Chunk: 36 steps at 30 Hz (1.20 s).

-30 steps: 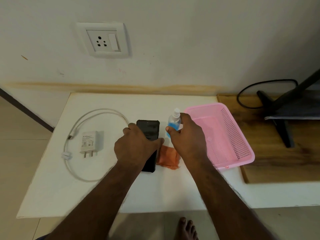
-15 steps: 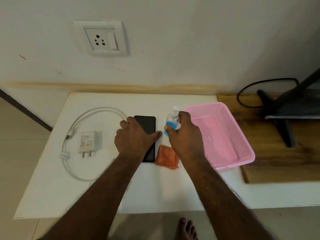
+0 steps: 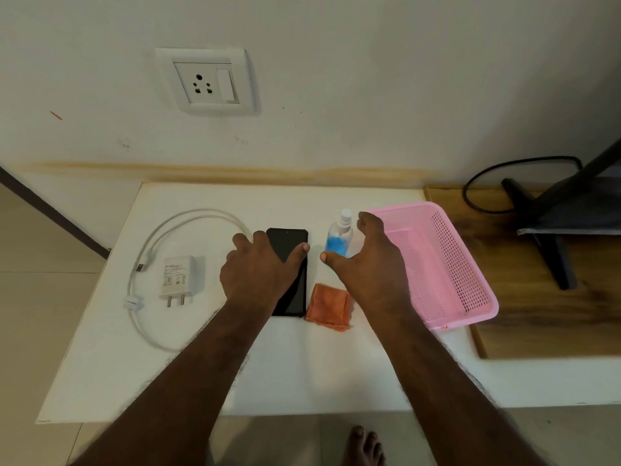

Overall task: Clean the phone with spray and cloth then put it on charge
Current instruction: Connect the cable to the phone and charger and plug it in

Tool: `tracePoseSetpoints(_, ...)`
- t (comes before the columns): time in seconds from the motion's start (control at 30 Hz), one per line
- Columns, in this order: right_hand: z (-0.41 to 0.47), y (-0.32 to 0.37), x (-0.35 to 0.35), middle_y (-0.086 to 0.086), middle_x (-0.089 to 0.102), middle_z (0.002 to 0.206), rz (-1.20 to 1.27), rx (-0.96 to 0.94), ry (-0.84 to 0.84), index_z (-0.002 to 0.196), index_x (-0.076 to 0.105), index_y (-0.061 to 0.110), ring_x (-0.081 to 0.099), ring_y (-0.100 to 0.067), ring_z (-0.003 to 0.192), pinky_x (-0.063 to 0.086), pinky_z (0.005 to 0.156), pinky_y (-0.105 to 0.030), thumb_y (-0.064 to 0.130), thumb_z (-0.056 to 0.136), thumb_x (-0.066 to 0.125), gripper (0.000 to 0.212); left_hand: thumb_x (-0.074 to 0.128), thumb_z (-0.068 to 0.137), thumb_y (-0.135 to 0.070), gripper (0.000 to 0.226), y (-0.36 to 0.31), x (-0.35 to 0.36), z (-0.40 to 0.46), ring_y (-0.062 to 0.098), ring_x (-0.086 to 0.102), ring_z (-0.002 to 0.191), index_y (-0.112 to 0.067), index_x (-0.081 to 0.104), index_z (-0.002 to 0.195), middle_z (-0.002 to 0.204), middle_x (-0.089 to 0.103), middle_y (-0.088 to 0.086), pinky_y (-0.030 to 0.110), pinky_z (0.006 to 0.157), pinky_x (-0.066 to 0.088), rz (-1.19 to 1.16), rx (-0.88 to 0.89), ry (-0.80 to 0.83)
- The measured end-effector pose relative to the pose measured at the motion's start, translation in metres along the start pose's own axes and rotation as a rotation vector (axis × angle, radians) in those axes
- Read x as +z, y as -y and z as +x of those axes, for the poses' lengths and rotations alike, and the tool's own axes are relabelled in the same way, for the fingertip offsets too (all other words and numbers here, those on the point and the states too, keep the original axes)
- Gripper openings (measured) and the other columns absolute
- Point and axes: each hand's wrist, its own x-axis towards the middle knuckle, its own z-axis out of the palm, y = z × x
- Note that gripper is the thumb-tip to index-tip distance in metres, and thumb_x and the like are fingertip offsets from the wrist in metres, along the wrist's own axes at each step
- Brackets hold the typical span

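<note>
A black phone (image 3: 294, 250) lies flat on the white table (image 3: 285, 371). My left hand (image 3: 258, 270) covers its left half, fingers curled over the left edge and thumb against the right edge. A small spray bottle (image 3: 339, 235) with blue liquid and a white cap stands upright just right of the phone. My right hand (image 3: 366, 264) is spread around it, thumb in front and fingers behind, with a gap to the bottle. A folded orange cloth (image 3: 327, 306) lies below the bottle. A white charger (image 3: 178, 277) with its looped cable (image 3: 201, 213) lies at the left.
A wall socket (image 3: 205, 83) with a switch sits above the table. A pink perforated basket (image 3: 447, 260) stands right of the bottle. Further right are a wooden board (image 3: 537, 317), a black stand and a black cord. My bare foot (image 3: 364, 445) shows below the table's front edge.
Both hands moved a little further back on the table with the phone and bottle. My right hand went from gripping the bottle to spreading open around it.
</note>
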Motion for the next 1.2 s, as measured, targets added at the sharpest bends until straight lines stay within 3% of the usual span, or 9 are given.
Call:
tracePoseSetpoints(0.13, -0.004, 0.002, -0.019, 0.012, 0.057, 0.124, 0.102, -0.067, -0.181, 0.137, 0.04, 0.034, 0.058, -0.01, 0.106, 0.049, 0.084, -0.023, 0.061, 0.067, 0.081, 0.086, 0.03, 0.081, -0.086, 0.087, 0.005, -0.004, 0.0, 0.033, 0.061, 0.095, -0.012, 0.056, 0.118, 0.108, 0.054, 0.012, 0.036, 0.065, 0.038, 0.02, 0.028, -0.017)
tracePoseSetpoints(0.23, -0.015, 0.011, -0.029, 0.021, 0.054, 0.099, 0.165, -0.136, -0.378, 0.117, 0.045, 0.04, 0.061, -0.008, 0.079, 0.052, 0.064, -0.015, 0.074, 0.072, 0.067, 0.06, 0.032, 0.089, -0.077, 0.076, 0.01, -0.009, -0.002, 0.032, 0.061, 0.095, -0.011, 0.057, 0.118, 0.109, 0.055, 0.012, 0.035, 0.066, 0.039, 0.012, 0.064, -0.005)
tracePoseSetpoints(0.3, -0.024, 0.018, -0.031, 0.023, 0.054, 0.087, 0.205, -0.214, -0.447, 0.106, 0.048, 0.041, 0.061, -0.007, 0.07, 0.05, 0.055, -0.011, 0.069, 0.081, 0.06, 0.039, 0.038, 0.094, -0.067, 0.063, 0.015, -0.015, -0.004, 0.032, 0.061, 0.093, -0.012, 0.058, 0.118, 0.108, 0.056, 0.012, 0.035, 0.065, 0.038, -0.026, 0.097, -0.03)
tracePoseSetpoints(0.4, -0.039, 0.031, -0.023, 0.02, 0.059, 0.077, 0.249, -0.36, -0.319, 0.094, 0.055, 0.034, 0.061, -0.005, 0.069, 0.05, 0.055, -0.014, 0.054, 0.092, 0.057, 0.02, 0.048, 0.096, -0.051, 0.044, 0.028, -0.038, -0.002, 0.034, 0.062, 0.096, -0.014, 0.062, 0.116, 0.111, 0.059, 0.012, 0.037, 0.068, 0.039, -0.111, 0.084, -0.104)
tracePoseSetpoints(0.5, -0.053, 0.044, -0.004, 0.014, 0.061, 0.072, 0.198, -0.456, -0.02, 0.092, 0.06, 0.031, 0.06, -0.002, 0.062, 0.051, 0.053, -0.016, 0.051, 0.095, 0.052, 0.022, 0.054, 0.095, -0.044, 0.035, 0.061, -0.066, 0.003, 0.034, 0.059, 0.108, -0.018, 0.064, 0.116, 0.117, 0.059, 0.011, 0.042, 0.081, 0.046, -0.152, 0.039, -0.107)
tracePoseSetpoints(0.7, -0.059, 0.055, 0.033, 0.014, 0.068, 0.087, -0.045, -0.435, 0.283, 0.103, 0.06, 0.035, 0.061, -0.002, 0.075, 0.046, 0.066, -0.017, 0.057, 0.093, 0.05, 0.026, 0.067, 0.082, -0.06, 0.065, 0.127, -0.088, -0.004, 0.033, 0.055, 0.117, -0.015, 0.058, 0.127, 0.125, 0.057, 0.013, 0.045, 0.091, 0.049, -0.116, -0.139, 0.051)
tracePoseSetpoints(0.87, -0.054, 0.05, 0.048, 0.017, 0.068, 0.089, -0.113, -0.402, 0.339, 0.108, 0.058, 0.038, 0.063, -0.003, 0.08, 0.057, 0.076, -0.025, 0.061, 0.093, 0.049, 0.03, 0.066, 0.079, -0.066, 0.075, 0.136, -0.082, 0.012, 0.034, 0.048, 0.126, -0.014, 0.054, 0.132, 0.13, 0.054, 0.015, 0.045, 0.095, 0.045, -0.118, -0.197, 0.101)
tracePoseSetpoints(1.07, -0.043, 0.053, 0.059, 0.017, 0.065, 0.084, -0.099, -0.336, 0.313, 0.105, 0.06, 0.034, 0.062, -0.004, 0.076, 0.053, 0.072, -0.02, 0.056, 0.092, 0.055, 0.026, 0.058, 0.08, -0.073, 0.073, 0.15, -0.067, 0.03, 0.034, 0.047, 0.125, -0.021, 0.058, 0.13, 0.129, 0.053, 0.013, 0.045, 0.095, 0.045, -0.113, -0.168, 0.176)
tracePoseSetpoints(1.2, -0.037, 0.057, 0.068, 0.021, 0.061, 0.08, -0.111, -0.277, 0.335, 0.108, 0.058, 0.036, 0.061, 0.0, 0.071, 0.044, 0.068, -0.01, 0.056, 0.092, 0.056, 0.025, 0.055, 0.063, -0.09, 0.095, 0.147, -0.064, 0.032, 0.03, 0.047, 0.122, -0.022, 0.057, 0.128, 0.126, 0.052, 0.008, 0.045, 0.093, 0.048, -0.062, -0.156, 0.252)
